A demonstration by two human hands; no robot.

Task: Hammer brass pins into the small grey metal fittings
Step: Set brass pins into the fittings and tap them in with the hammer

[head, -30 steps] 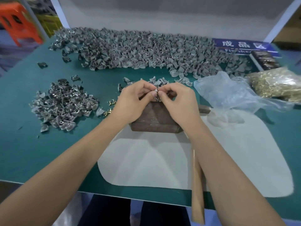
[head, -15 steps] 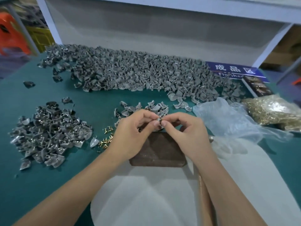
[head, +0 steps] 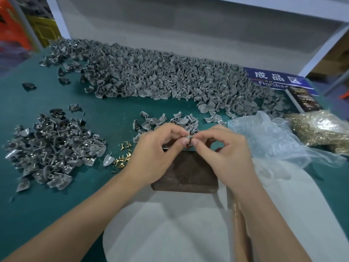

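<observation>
Nearest, below the fingers and toward the person, a pale mat [head: 188, 233] covers the green surface [head: 37, 205], likely to cushion the work, and a wooden handle [head: 238, 224], presumably the hammer's, lies along the right forearm within easy reach. Just under the fingers sits a dark block [head: 186, 173], seemingly the anvil for striking.

Above it the left hand [head: 153, 157] and right hand [head: 229, 157] meet: thumb and forefinger of each pinch one small grey fitting [head: 189, 138] between them, held up off the block, probably so a pin can be seated in its hole before hammering. Whether a pin is already in I cannot tell.

Left of the fingers a scatter of loose brass pins [head: 122, 156] lies close by, and farther left a heap of fittings [head: 51, 148] showing bright spots, perhaps finished ones.

Right of the fingers, a crumpled clear plastic bag [head: 273, 140] lies open; beyond it another bag [head: 321, 131] holds a mass of brass pins.

Just beyond the fingers lies a small cluster of fittings [head: 166, 120], then the long grey pile [head: 160, 80] along the back, with a blue sign [head: 273, 78] at its right end.
</observation>
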